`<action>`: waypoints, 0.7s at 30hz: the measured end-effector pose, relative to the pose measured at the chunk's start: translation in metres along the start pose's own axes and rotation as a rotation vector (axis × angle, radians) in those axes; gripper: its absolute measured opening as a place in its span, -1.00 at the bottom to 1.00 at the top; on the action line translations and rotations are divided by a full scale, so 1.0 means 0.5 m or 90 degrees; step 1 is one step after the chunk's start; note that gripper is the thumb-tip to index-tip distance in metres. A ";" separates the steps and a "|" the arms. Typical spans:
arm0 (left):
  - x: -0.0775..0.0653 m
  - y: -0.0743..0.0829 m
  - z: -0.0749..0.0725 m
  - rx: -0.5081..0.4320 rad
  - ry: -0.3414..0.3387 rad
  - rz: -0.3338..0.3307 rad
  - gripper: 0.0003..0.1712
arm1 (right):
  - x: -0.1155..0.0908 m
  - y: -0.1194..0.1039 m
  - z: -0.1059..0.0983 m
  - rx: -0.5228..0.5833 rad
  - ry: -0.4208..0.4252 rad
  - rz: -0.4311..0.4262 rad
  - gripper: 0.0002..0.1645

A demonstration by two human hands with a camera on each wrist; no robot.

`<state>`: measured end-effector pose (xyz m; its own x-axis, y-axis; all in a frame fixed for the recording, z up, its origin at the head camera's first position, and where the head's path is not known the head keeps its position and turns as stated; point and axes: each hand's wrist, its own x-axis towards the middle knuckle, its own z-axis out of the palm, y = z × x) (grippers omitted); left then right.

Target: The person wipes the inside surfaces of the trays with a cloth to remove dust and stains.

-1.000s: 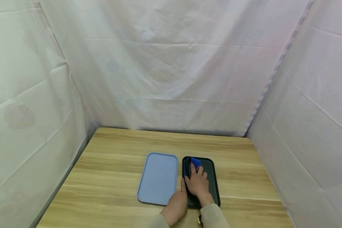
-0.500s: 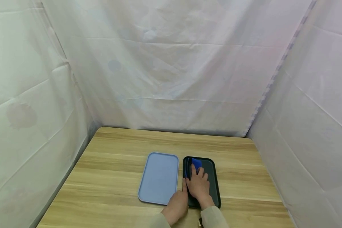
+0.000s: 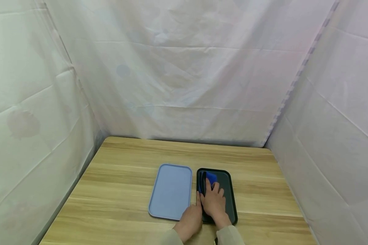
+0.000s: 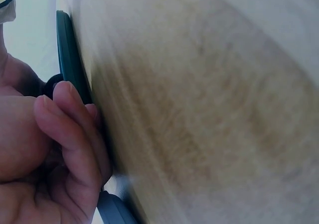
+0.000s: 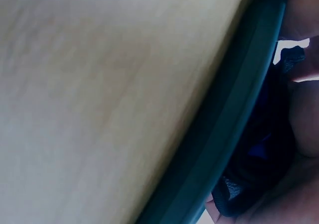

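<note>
In the head view, a black-and-blue folded fabric item (image 3: 212, 177) lies on the left half of a dark green tray (image 3: 229, 194). My right hand (image 3: 214, 203) is over its near part, index finger along the black strip and thumb at its left side; the other fingers are bent. The right wrist view shows the fabric (image 5: 264, 139) under the hand, inside the tray rim (image 5: 219, 119). My left hand (image 3: 190, 218) points its straight index finger along the tray's left edge. Its other fingers (image 4: 75, 149) are curled, with nothing visible in them. The item's exact kind is unclear.
A light blue tray (image 3: 171, 190) sits just left of the green one, with a narrow gap between them. Both lie on a wood-grain table (image 3: 119, 190). Pale cloth curtains (image 3: 184, 75) surround its back and sides.
My right hand has slid slightly toward the near side, and the fabric's far end has shifted the same way. The left hand has stayed nearly still at the tray edge.
</note>
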<state>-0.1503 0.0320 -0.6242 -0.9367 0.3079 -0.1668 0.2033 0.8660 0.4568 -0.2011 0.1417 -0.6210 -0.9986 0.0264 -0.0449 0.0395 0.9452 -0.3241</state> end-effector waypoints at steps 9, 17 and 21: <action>-0.002 0.002 0.001 0.010 0.006 -0.002 -0.09 | -0.007 0.002 0.006 -0.007 0.004 -0.005 -0.15; -0.002 0.002 -0.004 -0.011 -0.002 -0.004 -0.13 | -0.020 0.000 0.003 -0.011 0.005 -0.002 -0.15; -0.005 0.002 -0.008 -0.005 0.006 0.004 -0.16 | -0.028 0.000 0.006 -0.015 0.008 -0.001 -0.16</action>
<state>-0.1490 0.0308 -0.6197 -0.9380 0.3095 -0.1562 0.2065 0.8607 0.4653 -0.1873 0.1405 -0.6231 -0.9991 0.0283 -0.0317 0.0366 0.9525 -0.3023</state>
